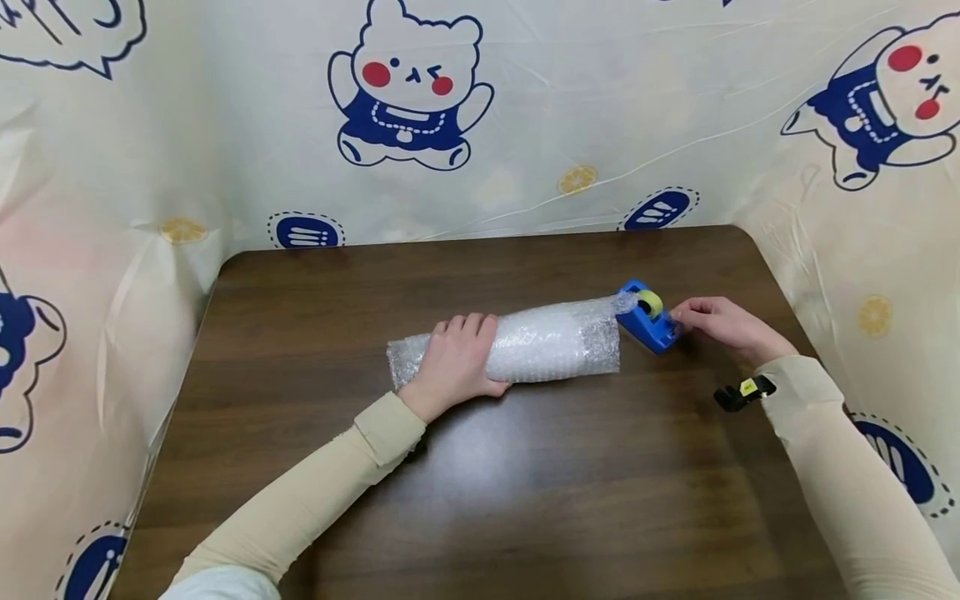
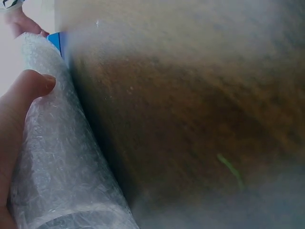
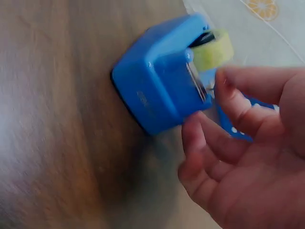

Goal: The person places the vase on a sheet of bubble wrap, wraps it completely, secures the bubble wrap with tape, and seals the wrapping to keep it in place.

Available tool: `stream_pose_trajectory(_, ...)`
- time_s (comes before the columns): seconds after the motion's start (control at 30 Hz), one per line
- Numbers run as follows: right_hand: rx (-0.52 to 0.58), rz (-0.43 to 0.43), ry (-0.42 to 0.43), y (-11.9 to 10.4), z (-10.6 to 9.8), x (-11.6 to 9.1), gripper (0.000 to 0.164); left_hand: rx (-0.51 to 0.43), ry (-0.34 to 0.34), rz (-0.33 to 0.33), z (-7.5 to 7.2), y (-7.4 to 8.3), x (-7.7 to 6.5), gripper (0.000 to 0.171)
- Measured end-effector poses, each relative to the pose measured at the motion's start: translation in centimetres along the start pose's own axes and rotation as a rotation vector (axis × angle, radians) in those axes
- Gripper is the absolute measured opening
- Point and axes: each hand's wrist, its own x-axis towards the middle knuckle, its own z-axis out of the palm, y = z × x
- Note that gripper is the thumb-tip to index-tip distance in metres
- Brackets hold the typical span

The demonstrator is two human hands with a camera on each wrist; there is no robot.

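A roll wrapped in clear bubble wrap lies crosswise on the brown table. My left hand grips it near its left end, fingers over the top and thumb along the near side; in the left wrist view the thumb presses on the bubble wrap. Against the roll's right end stands a blue tape dispenser holding a yellowish tape roll. At its cutter end my right hand pinches with thumb and forefinger, seemingly on the tape's loose end. The clear tape itself barely shows between the fingertips and the cutter.
The wooden table has rounded far corners. A printed curtain with cartoon bears hangs along the back and both sides. A small black camera is strapped at the right wrist.
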Motion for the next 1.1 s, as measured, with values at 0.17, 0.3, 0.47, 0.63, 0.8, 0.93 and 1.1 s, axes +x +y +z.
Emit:
stream_pose_trajectory(0.17,-0.149,-0.076,0.060,-1.7,-0.6,0.0,0.038,0.000,-0.011,-0.001,0.0,-0.1,0.0,0.097)
stream_pose_trajectory(0.3,-0.198,-0.081,0.046,-3.4,-0.7,-0.4,0.033,0.005,-0.008,-0.003,0.0,-0.1,0.1,0.098)
stream_pose_trajectory(0.47,-0.217,-0.081,0.055,-3.4,-0.5,-0.8,0.031,0.011,0.007,0.000,0.1,-0.1,0.1,0.099)
stream_pose_trajectory(0.63,-0.160,-0.096,0.037,-1.7,-0.4,-0.6,0.032,0.016,0.000,0.006,0.1,0.0,0.0,0.098)
stream_pose_trajectory(0.8,-0.072,-0.124,-0.033,-0.6,-0.4,-0.2,0.030,0.022,-0.025,-0.004,0.1,0.0,-0.1,0.098)
stream_pose_trajectory(0.93,0.007,-0.117,-0.078,0.1,-0.6,0.0,0.033,0.022,-0.028,-0.007,0.1,0.0,-0.1,0.098)
stream_pose_trajectory(1.1,0.216,-0.047,-0.131,0.9,-0.6,0.3,0.040,0.022,-0.020,-0.002,0.0,0.0,-0.1,0.099)
